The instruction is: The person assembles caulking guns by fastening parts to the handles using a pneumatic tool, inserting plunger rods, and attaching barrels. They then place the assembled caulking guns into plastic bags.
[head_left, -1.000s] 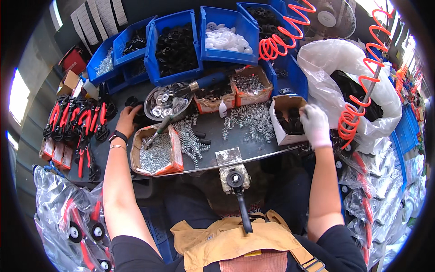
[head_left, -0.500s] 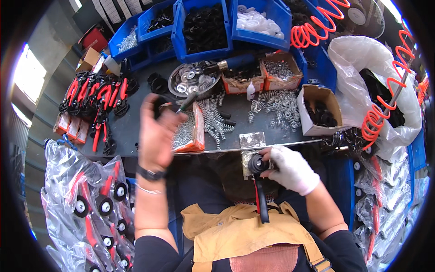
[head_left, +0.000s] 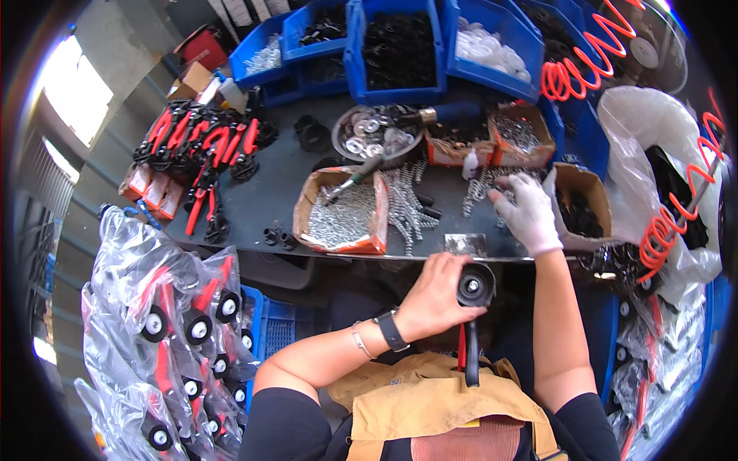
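My bare left hand (head_left: 440, 296), with a dark band at its wrist, is closed round the side of a black round tool head (head_left: 476, 285) at the table's front edge. A metal stud shows in the middle of that head, and its black and red handle (head_left: 471, 357) points down toward my apron. My right hand (head_left: 530, 213), in a white glove, reaches over a pile of small coil springs (head_left: 478, 188). Its thumb and forefinger are apart; no spring can be made out between them. A green-handled screwdriver (head_left: 361, 175) lies across an open carton of small metal parts (head_left: 338, 219).
A metal plate (head_left: 466, 244) lies at the table edge. Blue bins (head_left: 400, 94) line the back. Red-handled tools (head_left: 204, 146) are piled at left, and a carton of black parts (head_left: 604, 201) stands beside my right hand. Red coiled hoses (head_left: 669, 230) hang at right.
My left hand has come down from beside the screwdriver to the round tool head. My right hand has left that head and moved forward to the springs. The whole view has shifted.
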Action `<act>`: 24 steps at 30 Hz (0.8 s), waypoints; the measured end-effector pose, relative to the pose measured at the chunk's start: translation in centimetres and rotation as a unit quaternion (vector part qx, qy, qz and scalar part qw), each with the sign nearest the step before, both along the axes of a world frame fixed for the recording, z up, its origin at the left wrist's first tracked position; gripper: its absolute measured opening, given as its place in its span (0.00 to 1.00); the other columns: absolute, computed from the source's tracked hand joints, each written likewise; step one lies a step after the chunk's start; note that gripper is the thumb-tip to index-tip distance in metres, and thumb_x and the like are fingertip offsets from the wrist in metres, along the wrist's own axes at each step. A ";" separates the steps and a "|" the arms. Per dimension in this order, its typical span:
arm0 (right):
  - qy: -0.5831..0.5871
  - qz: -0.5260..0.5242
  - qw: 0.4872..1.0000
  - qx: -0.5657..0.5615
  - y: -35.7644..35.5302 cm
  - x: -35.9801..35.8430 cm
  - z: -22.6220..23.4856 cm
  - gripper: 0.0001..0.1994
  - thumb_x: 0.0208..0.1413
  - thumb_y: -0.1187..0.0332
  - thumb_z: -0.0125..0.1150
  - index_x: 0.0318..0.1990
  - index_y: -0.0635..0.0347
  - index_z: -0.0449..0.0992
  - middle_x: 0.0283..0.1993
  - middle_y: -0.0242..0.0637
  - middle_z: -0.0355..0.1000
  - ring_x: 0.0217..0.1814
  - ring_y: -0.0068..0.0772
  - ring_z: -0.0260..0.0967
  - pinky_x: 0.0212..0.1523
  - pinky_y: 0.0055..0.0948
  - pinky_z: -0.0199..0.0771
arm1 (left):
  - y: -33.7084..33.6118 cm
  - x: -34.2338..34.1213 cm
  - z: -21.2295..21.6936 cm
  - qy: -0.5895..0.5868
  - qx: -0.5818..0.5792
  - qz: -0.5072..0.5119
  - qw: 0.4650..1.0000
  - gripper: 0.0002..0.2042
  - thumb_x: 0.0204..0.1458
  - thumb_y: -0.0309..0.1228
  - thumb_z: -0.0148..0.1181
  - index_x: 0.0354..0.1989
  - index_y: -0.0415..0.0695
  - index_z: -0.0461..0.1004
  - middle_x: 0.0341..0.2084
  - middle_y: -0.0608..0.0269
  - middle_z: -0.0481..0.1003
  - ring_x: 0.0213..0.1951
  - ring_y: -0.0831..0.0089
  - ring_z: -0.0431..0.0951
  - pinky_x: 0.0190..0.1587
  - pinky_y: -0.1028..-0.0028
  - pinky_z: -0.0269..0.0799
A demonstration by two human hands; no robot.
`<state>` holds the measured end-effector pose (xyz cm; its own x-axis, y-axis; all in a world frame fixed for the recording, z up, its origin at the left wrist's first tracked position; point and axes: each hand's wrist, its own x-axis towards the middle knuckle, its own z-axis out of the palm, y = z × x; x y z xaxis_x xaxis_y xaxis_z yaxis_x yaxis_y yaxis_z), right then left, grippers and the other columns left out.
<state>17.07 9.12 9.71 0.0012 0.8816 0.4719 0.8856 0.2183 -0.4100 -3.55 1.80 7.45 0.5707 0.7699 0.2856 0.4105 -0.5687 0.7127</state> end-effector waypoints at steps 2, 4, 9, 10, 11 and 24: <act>-0.064 -0.065 0.996 -0.016 3.5 -1.3 -0.3 0.21 0.44 0.52 0.63 0.38 0.61 0.75 0.40 0.47 0.71 0.47 0.50 0.65 0.49 0.42 0.64 | 1.4 -0.5 1.6 0.091 0.026 -0.089 0.992 0.42 0.30 0.45 0.71 0.51 0.30 0.59 0.46 0.44 0.62 0.51 0.47 0.60 0.53 0.60 0.59; -0.102 -0.069 0.991 -0.053 6.0 -2.4 -0.8 0.22 0.41 0.50 0.64 0.35 0.60 0.74 0.40 0.46 0.71 0.45 0.50 0.66 0.48 0.43 0.65 | 5.4 -1.8 3.4 0.041 0.122 -0.127 0.984 0.36 0.32 0.44 0.69 0.47 0.32 0.65 0.44 0.43 0.67 0.48 0.50 0.66 0.49 0.61 0.64; -0.071 -0.052 0.995 -0.049 6.9 -2.6 -0.9 0.16 0.43 0.58 0.62 0.35 0.58 0.73 0.39 0.44 0.71 0.44 0.50 0.66 0.46 0.43 0.66 | 26.8 -4.1 9.8 0.043 0.174 0.166 0.970 0.08 0.44 0.29 0.57 0.30 0.40 0.79 0.29 0.50 0.77 0.34 0.57 0.78 0.38 0.67 0.72; -0.060 -0.029 0.998 -0.010 6.3 -2.8 -0.9 0.15 0.43 0.60 0.62 0.35 0.59 0.71 0.38 0.44 0.71 0.45 0.50 0.66 0.46 0.42 0.65 | 30.0 -4.1 9.4 0.074 0.168 0.199 0.963 0.08 0.44 0.27 0.56 0.31 0.41 0.79 0.29 0.51 0.77 0.35 0.58 0.78 0.40 0.68 0.73; -0.023 -0.008 1.000 -0.002 5.5 -3.5 -0.1 0.15 0.43 0.61 0.62 0.36 0.60 0.69 0.36 0.45 0.70 0.43 0.51 0.66 0.44 0.43 0.66 | 32.7 -4.0 8.6 0.071 0.176 0.226 0.956 0.09 0.44 0.25 0.54 0.32 0.43 0.79 0.30 0.51 0.77 0.36 0.58 0.78 0.41 0.68 0.73; 0.629 0.116 0.753 -0.154 -5.1 -2.1 1.8 0.14 0.47 0.79 0.60 0.40 0.60 0.64 0.38 0.33 0.67 0.39 0.26 0.69 0.41 0.26 0.71 | 34.2 -1.3 9.7 -0.020 0.274 0.224 0.935 0.07 0.46 0.25 0.51 0.32 0.35 0.65 0.27 0.41 0.73 0.31 0.49 0.76 0.38 0.66 0.75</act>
<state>14.93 4.05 11.54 0.1046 0.9945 -0.0013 -0.2945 0.0297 -0.9552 -4.82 36.01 17.13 0.2069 0.6602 0.7220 0.6738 -0.6312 0.3841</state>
